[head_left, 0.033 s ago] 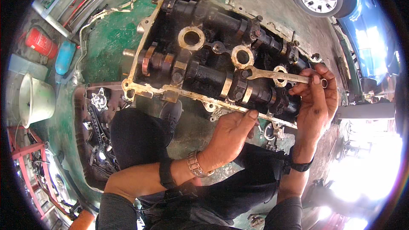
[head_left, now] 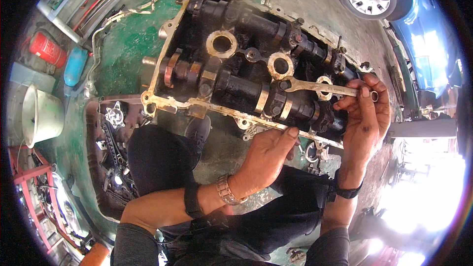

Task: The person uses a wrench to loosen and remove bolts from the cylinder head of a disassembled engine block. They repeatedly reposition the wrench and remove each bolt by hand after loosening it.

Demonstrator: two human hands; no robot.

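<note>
The right hand (head_left: 365,123) is closed around the ring end of a metal wrench (head_left: 320,87). The wrench lies across the dirty engine part (head_left: 241,86), and its other end is at the bolt (head_left: 285,85). The left hand (head_left: 263,155) is with bent fingers at the near rim of this engine part, the thumb upon the rim; if it grips firmly, I cannot tell. On the green floor (head_left: 130,44), at the left, there is a brown tray (head_left: 94,118) with metal pieces, and farther a pale bucket (head_left: 49,116).
</note>
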